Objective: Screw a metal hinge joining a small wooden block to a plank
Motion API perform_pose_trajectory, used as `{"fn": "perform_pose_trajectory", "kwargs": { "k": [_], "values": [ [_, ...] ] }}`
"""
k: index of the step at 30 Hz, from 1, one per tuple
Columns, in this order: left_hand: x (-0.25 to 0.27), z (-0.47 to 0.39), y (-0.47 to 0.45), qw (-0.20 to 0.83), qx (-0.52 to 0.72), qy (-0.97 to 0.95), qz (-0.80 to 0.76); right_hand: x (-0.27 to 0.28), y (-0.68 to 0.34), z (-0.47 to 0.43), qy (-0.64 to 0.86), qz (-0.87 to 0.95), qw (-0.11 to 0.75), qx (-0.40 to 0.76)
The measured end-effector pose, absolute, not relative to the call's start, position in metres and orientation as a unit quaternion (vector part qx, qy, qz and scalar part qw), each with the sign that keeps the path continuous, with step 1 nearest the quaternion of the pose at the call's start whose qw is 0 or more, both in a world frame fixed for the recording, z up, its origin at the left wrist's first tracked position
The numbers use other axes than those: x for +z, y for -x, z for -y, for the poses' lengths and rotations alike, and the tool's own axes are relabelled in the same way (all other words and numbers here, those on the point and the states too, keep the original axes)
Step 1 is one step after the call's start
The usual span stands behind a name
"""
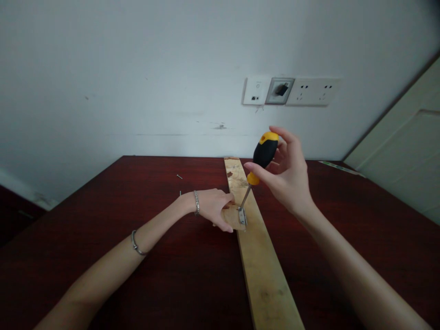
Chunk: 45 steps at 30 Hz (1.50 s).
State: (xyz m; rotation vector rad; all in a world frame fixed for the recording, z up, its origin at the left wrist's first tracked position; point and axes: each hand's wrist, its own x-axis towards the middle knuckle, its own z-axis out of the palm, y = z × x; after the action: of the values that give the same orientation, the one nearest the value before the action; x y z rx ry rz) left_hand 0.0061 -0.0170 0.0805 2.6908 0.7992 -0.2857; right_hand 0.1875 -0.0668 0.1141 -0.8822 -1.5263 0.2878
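Observation:
My right hand (pixel 287 172) grips a screwdriver (pixel 266 152) by its black and yellow handle, thumb on one side and fingers on the other. The shaft slants down to the left, and its tip meets a small metal hinge (pixel 242 216). That hinge lies at the right edge of a small, thin wooden piece (pixel 233 219), which rests partly on a long wooden plank (pixel 263 256). My left hand (pixel 215 208) is closed around the left side of the small piece, holding it against the plank. Whether a screw sits under the tip is too small to tell.
Two loose screws lie on the dark red tabletop (pixel 137 192), one screw (pixel 179 176) farther back and one near my left wrist. The white wall behind carries a row of sockets (pixel 312 91). A flat strip (pixel 342 168) lies at the back right, near a pale door (pixel 405 137).

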Motion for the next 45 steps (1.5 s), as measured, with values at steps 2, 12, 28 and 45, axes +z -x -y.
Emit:
{"fn": "perform_pose_trajectory", "kwargs": {
  "k": [2,12,28,45],
  "values": [
    [0.080,0.017,-0.006,0.161,-0.102,-0.941,-0.281,0.115,-0.187,0.067,0.391,0.666,0.625,0.114],
    [0.082,0.018,-0.007,0.167,-0.115,-0.935,-0.291,0.117,-0.191,0.069,0.391,0.693,0.596,0.113],
    [0.079,0.014,-0.004,0.153,-0.096,-0.939,-0.293,0.113,-0.188,0.070,0.341,0.712,0.592,0.160],
    [0.077,0.013,-0.003,0.170,-0.091,-0.938,-0.288,0.121,-0.199,0.066,0.336,0.695,0.610,0.177]
  ]
}}
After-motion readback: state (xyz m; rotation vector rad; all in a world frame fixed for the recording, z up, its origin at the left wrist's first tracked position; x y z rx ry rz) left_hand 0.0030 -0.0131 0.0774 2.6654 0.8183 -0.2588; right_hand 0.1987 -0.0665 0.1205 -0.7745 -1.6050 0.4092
